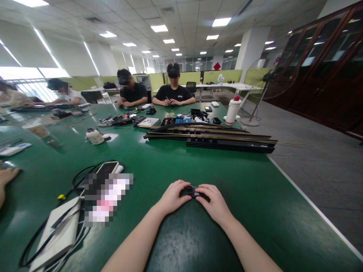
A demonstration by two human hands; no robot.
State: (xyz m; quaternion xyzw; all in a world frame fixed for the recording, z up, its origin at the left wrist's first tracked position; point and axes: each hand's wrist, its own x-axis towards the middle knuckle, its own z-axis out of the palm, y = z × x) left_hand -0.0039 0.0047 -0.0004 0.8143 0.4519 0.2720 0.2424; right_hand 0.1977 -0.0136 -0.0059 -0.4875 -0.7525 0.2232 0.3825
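Note:
A small black part (193, 192) sits between my two hands, just above or on the green table. My left hand (176, 195) grips its left side between thumb and fingers. On the opposite side, the fingertips of my right hand (212, 199) pinch its right end. The part looks like a small plastic piece with a thin pale edge at the top; its exact kind is too small to make out, and the fingertips cover both ends.
Long black rails (229, 142) with thin yellow rods lie ahead. A phone (107, 170), cables and a white box (56, 230) are at left, near another person's hand (8, 175). A patterned jar (95, 136) and white bottle (233, 111) stand farther off. People sit across the green table (147, 166).

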